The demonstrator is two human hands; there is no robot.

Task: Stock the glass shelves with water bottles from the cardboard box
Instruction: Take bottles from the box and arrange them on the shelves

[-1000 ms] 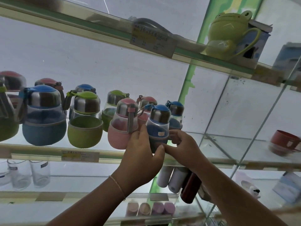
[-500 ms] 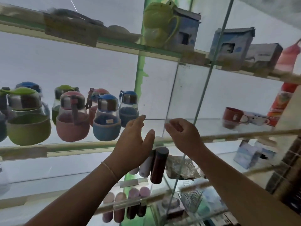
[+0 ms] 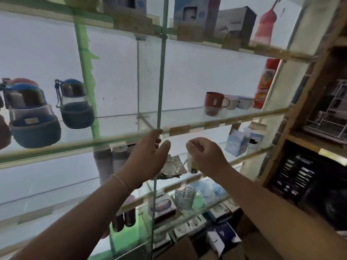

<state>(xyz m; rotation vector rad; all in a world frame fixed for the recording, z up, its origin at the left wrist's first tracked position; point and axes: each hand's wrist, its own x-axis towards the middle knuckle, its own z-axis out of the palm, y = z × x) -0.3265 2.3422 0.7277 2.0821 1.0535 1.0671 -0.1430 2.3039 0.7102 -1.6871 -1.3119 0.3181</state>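
Observation:
Two blue-lidded water bottles with dark blue sleeves stand on the glass shelf (image 3: 120, 136) at the left, one in front (image 3: 32, 117) and one behind it (image 3: 76, 104). A pink bottle (image 3: 3, 132) is cut off by the left edge. My left hand (image 3: 150, 154) hangs in front of the shelf edge with fingers straight and holds nothing. My right hand (image 3: 204, 154) is beside it, fingers loosely curled, empty. Both hands are well right of the bottles. The cardboard box is out of view.
Mugs (image 3: 216, 102) and a red can (image 3: 264, 85) stand on the same shelf at the right. Boxes (image 3: 234, 21) sit on the upper shelf. Tumblers (image 3: 112, 162), a glass dish (image 3: 171, 166) and small boxes fill lower shelves. A wooden rack (image 3: 319, 109) rises at the right.
The view has swung to the right, so the bottles slid to the left edge. Both hands let go of the blue bottle and drew back from it, empty.

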